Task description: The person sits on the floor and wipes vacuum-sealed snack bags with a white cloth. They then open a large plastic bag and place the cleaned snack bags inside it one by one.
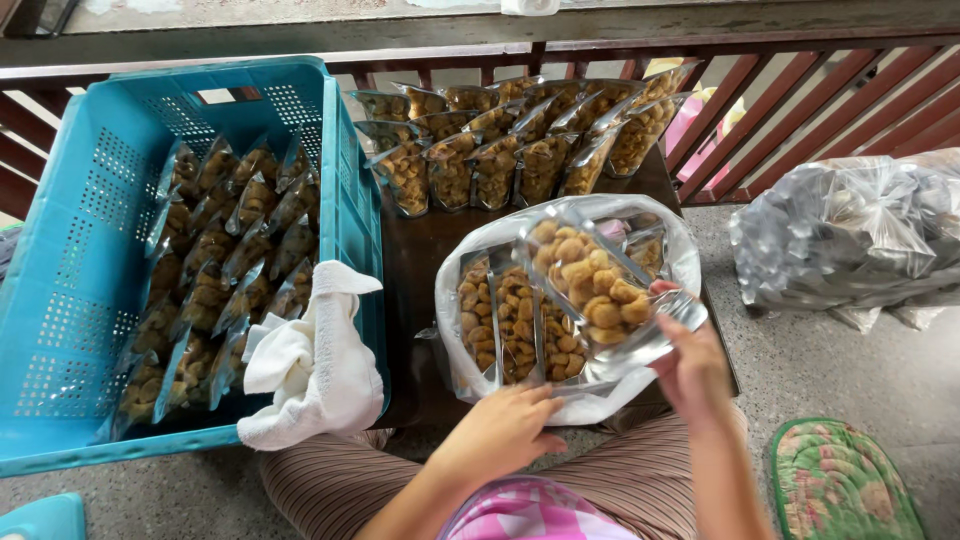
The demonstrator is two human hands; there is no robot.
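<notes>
The right hand (692, 368) is pinching the near end of a clear snack pouch (590, 285), whose long axis is running up and away from the grip, toward the left. The left hand (503, 430) is lying loosely curled, holding nothing, below the open plastic bag (455, 270) of pouches. The pinching fingertips are partly hidden behind the pouch film; the bag's depth is hard to judge.

Blue crate (70, 260), white towel (315, 370), patterned cushion (840, 485)
</notes>
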